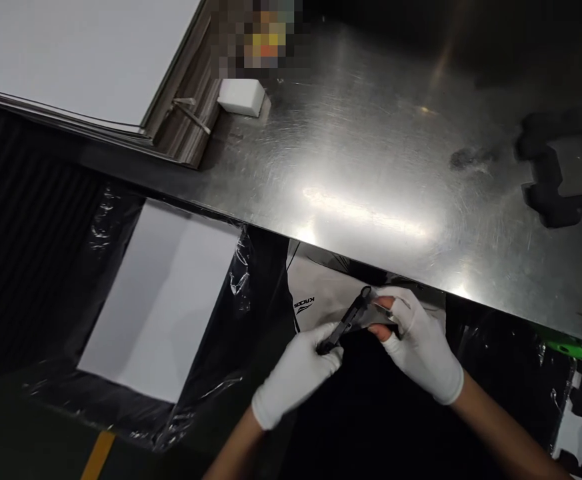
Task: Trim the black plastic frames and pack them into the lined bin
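A narrow black part [347, 321] is held at a slant between my two hands, just off the front edge of the metal table. My left hand [298, 370], in a white glove, is closed round its lower end. At its upper end is my right hand [415, 343], gloved with the thumb and a fingertip bare. Those fingers pinch a thin greyish, see-through piece [373, 313] beside the black part. Behind the hands lies light cloth with dark lettering [321, 283].
The metal table [371, 147] bears stacked white sheets [81, 60], a white block [242, 97] and a black cutout frame [541, 170]. Below its edge, a white panel [161, 300] lies in dark plastic at left; cut white pieces [581, 433] and a green object [568, 349] are at right.
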`<state>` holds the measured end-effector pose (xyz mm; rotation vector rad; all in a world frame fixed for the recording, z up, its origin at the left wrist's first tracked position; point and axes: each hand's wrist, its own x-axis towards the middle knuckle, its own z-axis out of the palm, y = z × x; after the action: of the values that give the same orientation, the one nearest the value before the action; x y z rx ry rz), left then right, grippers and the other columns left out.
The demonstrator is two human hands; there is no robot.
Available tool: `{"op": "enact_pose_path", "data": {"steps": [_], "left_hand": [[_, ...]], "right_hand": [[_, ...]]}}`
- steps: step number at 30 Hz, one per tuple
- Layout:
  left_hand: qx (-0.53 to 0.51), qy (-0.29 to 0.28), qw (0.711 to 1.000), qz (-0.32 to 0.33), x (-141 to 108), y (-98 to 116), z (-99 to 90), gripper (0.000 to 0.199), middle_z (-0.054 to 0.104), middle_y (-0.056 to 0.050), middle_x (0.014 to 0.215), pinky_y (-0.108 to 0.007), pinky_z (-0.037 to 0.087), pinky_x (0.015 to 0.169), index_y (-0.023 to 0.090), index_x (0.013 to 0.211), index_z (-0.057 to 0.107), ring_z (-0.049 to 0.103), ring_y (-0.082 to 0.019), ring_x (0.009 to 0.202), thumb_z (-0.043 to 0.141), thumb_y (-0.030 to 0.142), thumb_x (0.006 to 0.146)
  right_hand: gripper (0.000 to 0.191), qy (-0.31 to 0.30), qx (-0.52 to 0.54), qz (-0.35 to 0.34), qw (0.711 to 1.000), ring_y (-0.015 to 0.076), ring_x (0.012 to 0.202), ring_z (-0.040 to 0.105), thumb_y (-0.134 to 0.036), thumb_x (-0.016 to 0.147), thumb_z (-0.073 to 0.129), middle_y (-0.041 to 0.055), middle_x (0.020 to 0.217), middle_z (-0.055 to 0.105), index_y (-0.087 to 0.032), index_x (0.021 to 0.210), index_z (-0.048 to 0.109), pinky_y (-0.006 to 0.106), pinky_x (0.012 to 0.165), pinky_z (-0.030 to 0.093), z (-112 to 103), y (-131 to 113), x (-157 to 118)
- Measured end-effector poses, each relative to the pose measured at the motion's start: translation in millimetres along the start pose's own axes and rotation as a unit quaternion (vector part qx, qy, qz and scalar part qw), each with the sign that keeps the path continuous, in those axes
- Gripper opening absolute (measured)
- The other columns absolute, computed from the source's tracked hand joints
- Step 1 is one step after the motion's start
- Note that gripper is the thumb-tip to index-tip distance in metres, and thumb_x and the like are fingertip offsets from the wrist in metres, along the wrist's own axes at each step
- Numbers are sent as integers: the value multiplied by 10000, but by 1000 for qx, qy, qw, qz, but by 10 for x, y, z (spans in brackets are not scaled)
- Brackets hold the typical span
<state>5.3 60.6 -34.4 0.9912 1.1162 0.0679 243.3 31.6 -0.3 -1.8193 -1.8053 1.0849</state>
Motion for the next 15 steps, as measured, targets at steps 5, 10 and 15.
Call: {"op": "enact_pose_path", "data": {"steps": [5, 10, 15], "left_hand": [[51, 24, 998, 36, -61, -132, -471, 451, 725, -68, 1019, -334, 521, 944, 196, 1168, 792, 675, -238, 1020, 727, 582, 943], [38, 350, 934, 64, -229, -283, -241, 599, 606, -66, 746, -323, 480, 740, 165, 670, 645, 587, -189, 756, 677, 684, 969], [-326, 189, 926, -10, -84, -200, 209, 762, 679, -152, 1402, -387, 514, 1123, 158, 1362, 647, 642, -282, 1301, 678, 794, 944]], "right_hand": [[161, -144, -102, -21, 984, 144, 751, 640, -310, 1152, 563, -30, 1052, 709, -225, 1171, 698, 306, 652, 487, 59, 62, 370], [90, -44, 56, 127, 989, 162, 835, 676, -323, 1083, 693, -46, 914, 727, -242, 1071, 731, 311, 768, 500, 280, -35, 408], [127, -75, 151, 155, 973, 188, 1008, 726, -315, 1026, 753, -30, 1083, 770, -266, 1138, 718, 334, 920, 559, 573, -205, 233]]}}
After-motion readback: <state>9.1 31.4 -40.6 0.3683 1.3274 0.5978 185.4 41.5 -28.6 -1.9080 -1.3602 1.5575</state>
